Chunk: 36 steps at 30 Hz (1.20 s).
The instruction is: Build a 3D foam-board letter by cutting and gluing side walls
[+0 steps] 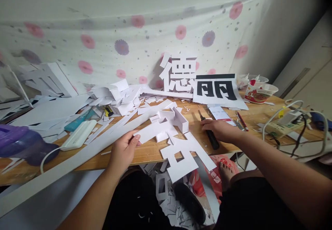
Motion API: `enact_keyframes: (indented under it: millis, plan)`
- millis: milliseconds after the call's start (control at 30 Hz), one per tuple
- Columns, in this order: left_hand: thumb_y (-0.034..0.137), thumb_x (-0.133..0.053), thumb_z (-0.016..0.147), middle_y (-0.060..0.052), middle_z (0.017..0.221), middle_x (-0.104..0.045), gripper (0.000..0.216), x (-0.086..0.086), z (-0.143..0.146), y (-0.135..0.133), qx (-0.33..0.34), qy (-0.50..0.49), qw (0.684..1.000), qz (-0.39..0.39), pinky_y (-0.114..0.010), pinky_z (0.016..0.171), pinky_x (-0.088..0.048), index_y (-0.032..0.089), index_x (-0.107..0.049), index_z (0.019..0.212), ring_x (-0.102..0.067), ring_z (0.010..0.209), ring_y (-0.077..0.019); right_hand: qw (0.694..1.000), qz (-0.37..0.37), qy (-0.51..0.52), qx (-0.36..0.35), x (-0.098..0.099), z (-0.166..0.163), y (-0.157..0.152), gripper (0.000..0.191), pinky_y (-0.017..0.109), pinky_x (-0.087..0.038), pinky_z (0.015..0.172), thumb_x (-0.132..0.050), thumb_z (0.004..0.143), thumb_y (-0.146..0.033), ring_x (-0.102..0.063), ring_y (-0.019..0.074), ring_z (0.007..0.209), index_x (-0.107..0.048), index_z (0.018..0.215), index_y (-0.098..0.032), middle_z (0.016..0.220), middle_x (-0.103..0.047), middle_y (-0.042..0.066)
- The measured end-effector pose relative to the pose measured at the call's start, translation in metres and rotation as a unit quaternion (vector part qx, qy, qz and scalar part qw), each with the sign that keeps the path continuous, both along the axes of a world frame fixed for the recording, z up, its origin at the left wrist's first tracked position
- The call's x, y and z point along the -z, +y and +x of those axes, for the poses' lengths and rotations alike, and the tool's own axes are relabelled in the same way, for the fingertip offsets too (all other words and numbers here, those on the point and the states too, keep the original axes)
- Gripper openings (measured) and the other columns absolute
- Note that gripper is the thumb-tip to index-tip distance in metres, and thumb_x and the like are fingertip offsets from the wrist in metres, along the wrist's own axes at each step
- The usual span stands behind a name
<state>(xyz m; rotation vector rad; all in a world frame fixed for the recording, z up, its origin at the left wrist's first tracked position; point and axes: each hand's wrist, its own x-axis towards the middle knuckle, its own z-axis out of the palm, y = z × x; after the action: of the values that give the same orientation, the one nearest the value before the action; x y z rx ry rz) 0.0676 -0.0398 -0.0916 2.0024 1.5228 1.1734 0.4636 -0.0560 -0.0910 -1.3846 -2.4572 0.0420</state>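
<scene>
My left hand [126,150] pinches the left end of a white cut-out board character [181,161], thumb on top. Low upright strips stand along part of this piece, and its lower part juts past the table's front edge. My right hand [220,130] is closed over a slim black-handled tool [212,138] at the table's front, its thin tip pointing away from me. Exactly what kind of tool it is, I cannot make out. Beside that hand lies a phone [220,114] with a lit screen. A long white strip [77,155] runs diagonally under my left forearm.
A finished-looking white character [180,72] leans at the back, beside a printed sheet [218,91]. Paper tubs [260,92], a power strip [282,124] with cables and a red pen [243,122] are right. Left are a purple bottle [28,145], a white device [79,135] and scraps [116,97].
</scene>
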Motion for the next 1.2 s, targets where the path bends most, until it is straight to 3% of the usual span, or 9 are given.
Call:
enact_keyframes:
  millis: [100, 233, 300, 433, 500, 600, 700, 1200]
  plan:
    - [0.046, -0.055, 0.084, 0.001, 0.068, -0.069, 0.033, -0.009, 0.023, 0.006, 0.038, -0.002, 0.999, 0.001, -0.028, 0.070, -0.050, 0.022, -0.069, 0.102, -0.066, 0.066, -0.0182, 0.999, 0.017, -0.005, 0.026, -0.002, -0.001, 0.004, 0.047, 0.032, -0.055, 0.083, -0.046, 0.071, 0.006, -0.068, 0.0221, 0.100, -0.073, 0.094, -0.026, 0.122, -0.067, 0.004]
    - [0.041, -0.056, 0.083, -0.001, 0.077, -0.071, 0.031, -0.014, 0.046, 0.017, 0.082, -0.008, 0.997, 0.001, -0.028, 0.067, -0.049, 0.021, -0.071, 0.101, -0.064, 0.068, -0.0177, 0.990, 0.097, 0.047, 0.087, -0.016, -0.021, 0.004, 0.040, 0.041, -0.052, 0.090, -0.045, 0.082, -0.003, -0.065, 0.0253, 0.105, -0.066, 0.113, -0.017, 0.120, -0.066, 0.013]
    - [0.040, -0.057, 0.082, -0.001, 0.077, -0.071, 0.029, -0.012, 0.053, 0.021, 0.093, -0.010, 0.996, -0.002, -0.027, 0.065, -0.050, 0.021, -0.071, 0.098, -0.063, 0.067, -0.0170, 0.985, 0.118, 0.110, 0.057, -0.023, -0.041, 0.005, 0.033, 0.040, -0.050, 0.092, -0.049, 0.088, -0.013, -0.063, 0.0240, 0.107, -0.064, 0.117, -0.015, 0.116, -0.067, 0.012]
    - [0.038, -0.060, 0.080, 0.000, 0.069, -0.065, 0.027, -0.006, 0.060, 0.025, 0.090, -0.016, 0.996, 0.004, -0.024, 0.060, -0.048, 0.020, -0.071, 0.095, -0.059, 0.063, -0.0145, 0.988, 0.061, 0.141, -0.002, -0.030, -0.083, 0.018, 0.039, 0.039, -0.049, 0.088, -0.058, 0.088, -0.023, -0.061, 0.0236, 0.103, -0.059, 0.126, -0.018, 0.112, -0.068, 0.011]
    - [0.038, -0.061, 0.080, 0.000, 0.069, -0.064, 0.026, -0.004, 0.061, 0.025, 0.088, -0.016, 0.996, 0.010, -0.024, 0.059, -0.048, 0.020, -0.071, 0.095, -0.058, 0.062, -0.0138, 0.990, 0.031, 0.135, -0.012, -0.032, -0.096, 0.028, 0.036, 0.036, -0.048, 0.082, -0.061, 0.087, -0.022, -0.062, 0.0219, 0.094, -0.061, 0.122, -0.019, 0.102, -0.071, 0.007]
    - [0.038, -0.059, 0.082, -0.001, 0.074, -0.068, 0.026, -0.004, 0.060, 0.025, 0.093, -0.011, 0.995, 0.019, -0.024, 0.062, -0.050, 0.020, -0.072, 0.096, -0.061, 0.065, -0.0149, 0.993, 0.006, 0.117, -0.024, -0.034, -0.102, 0.039, 0.018, 0.031, -0.045, 0.076, -0.061, 0.086, -0.018, -0.060, 0.0187, 0.083, -0.070, 0.102, -0.020, 0.088, -0.071, 0.003]
    - [0.036, -0.055, 0.086, -0.002, 0.076, -0.070, 0.026, -0.003, 0.058, 0.024, 0.105, -0.004, 0.994, 0.033, -0.026, 0.066, -0.050, 0.021, -0.073, 0.096, -0.062, 0.067, -0.0153, 0.994, 0.010, 0.100, -0.038, -0.034, -0.101, 0.044, 0.014, 0.030, -0.042, 0.074, -0.058, 0.087, -0.014, -0.058, 0.0179, 0.081, -0.071, 0.089, -0.020, 0.086, -0.069, 0.003]
    - [0.031, -0.058, 0.087, -0.004, 0.087, -0.066, 0.016, 0.024, 0.056, 0.026, 0.126, -0.083, 0.987, 0.062, -0.025, 0.066, -0.051, 0.019, -0.068, 0.093, -0.061, 0.073, -0.0139, 0.993, 0.052, 0.101, -0.037, -0.013, -0.106, 0.044, 0.015, 0.032, -0.038, 0.076, -0.057, 0.086, -0.013, -0.059, 0.0170, 0.077, -0.071, 0.087, -0.019, 0.085, -0.069, 0.003]
